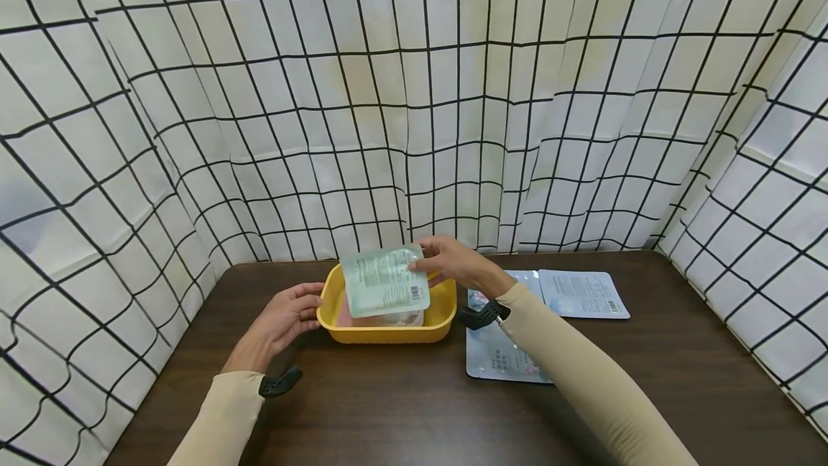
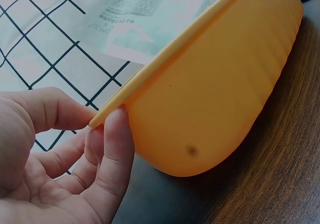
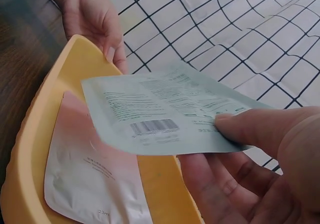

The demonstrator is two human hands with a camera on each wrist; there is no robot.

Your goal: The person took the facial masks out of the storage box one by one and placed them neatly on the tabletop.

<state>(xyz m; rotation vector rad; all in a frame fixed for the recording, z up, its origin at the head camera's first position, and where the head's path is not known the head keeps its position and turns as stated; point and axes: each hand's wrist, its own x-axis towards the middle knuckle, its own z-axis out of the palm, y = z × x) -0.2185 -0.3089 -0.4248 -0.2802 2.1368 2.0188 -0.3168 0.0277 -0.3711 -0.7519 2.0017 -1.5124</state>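
Note:
Between thumb and fingers, my right hand point(image 1: 456, 262) pinches a pale green sheet mask packet point(image 1: 386, 280) by one end. The packet is tilted above a yellow plastic basin point(image 1: 389, 335), its printed side with a barcode showing. My left hand point(image 1: 289, 318) pinches the basin's left rim, as the left wrist view point(image 2: 75, 159) shows closely. Inside the basin lies a pink-and-white mask packet point(image 3: 95, 169), partly covered by the green one in the head view. Whether more packets lie beneath it is hidden.
Right of the basin, a light blue packet point(image 1: 498, 358) lies on the dark wooden table point(image 1: 401, 408), partly under my right forearm. Another blue packet point(image 1: 582, 293) lies behind it. A white curtain with a black grid point(image 1: 427, 113) surrounds the table's back and sides.

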